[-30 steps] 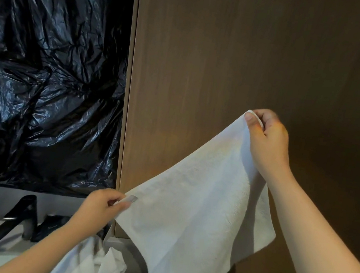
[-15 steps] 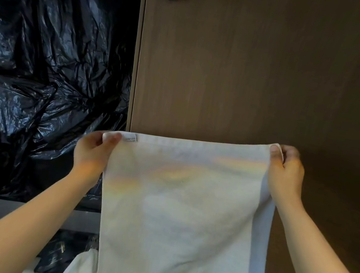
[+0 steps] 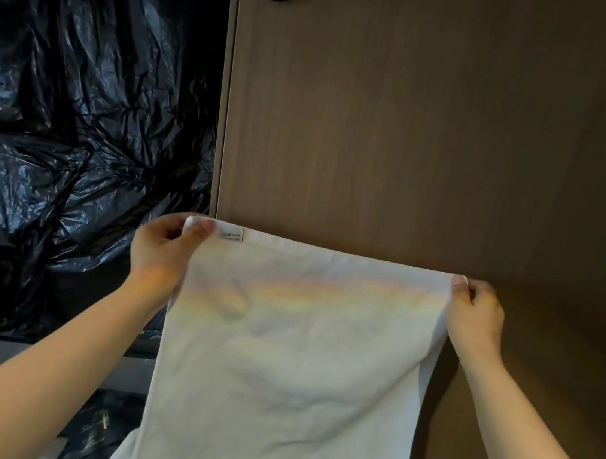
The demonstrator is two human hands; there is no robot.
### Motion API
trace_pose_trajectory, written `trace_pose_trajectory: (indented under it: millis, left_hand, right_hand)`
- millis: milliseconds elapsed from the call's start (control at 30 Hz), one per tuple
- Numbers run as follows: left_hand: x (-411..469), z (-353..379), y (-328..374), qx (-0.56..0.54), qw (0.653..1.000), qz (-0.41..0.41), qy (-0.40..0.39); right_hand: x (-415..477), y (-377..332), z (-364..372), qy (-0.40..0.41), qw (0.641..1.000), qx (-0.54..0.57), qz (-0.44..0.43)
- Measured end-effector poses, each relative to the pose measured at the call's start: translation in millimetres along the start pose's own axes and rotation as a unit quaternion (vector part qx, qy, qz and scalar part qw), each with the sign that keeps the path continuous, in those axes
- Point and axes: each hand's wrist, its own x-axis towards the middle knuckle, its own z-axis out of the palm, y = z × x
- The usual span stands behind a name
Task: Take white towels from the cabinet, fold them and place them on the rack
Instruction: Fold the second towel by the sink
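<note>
Towel (image 3: 293, 365) hangs flat before the wood panel (image 3: 426, 130), left hand (image 3: 163, 247) and right hand (image 3: 478, 310) each pinching a top corner between curled fingers (image 3: 197, 229); advised: hold the top edge level and taut, then meet corners squarely for the fold.

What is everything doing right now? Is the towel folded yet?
Towel: not folded, hanging flat, held up by its top corners.
Left hand: pinches the top left corner.
Right hand: pinches the top right corner.
Black plastic: crumpled, left of the wooden door.
</note>
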Motion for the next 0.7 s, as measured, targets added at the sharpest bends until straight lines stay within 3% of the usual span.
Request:
trace_pose_trajectory:
  millis: [267, 500, 700]
  left_hand:
    - [-2, 5, 1, 0.019, 1.0, -0.007, 0.019]
    - [-9, 9, 10, 0.036, 0.999, 0.008, 0.002]
    - [-33, 29, 29, 0.057, 0.996, 0.046, -0.053]
  right_hand:
    - [3, 4, 2, -0.011, 0.999, 0.026, 0.04]
    - [1, 8, -1, -0.051, 0.996, -0.062, 0.031]
    - [-27, -17, 12, -0.073, 0.992, -0.07, -0.071]
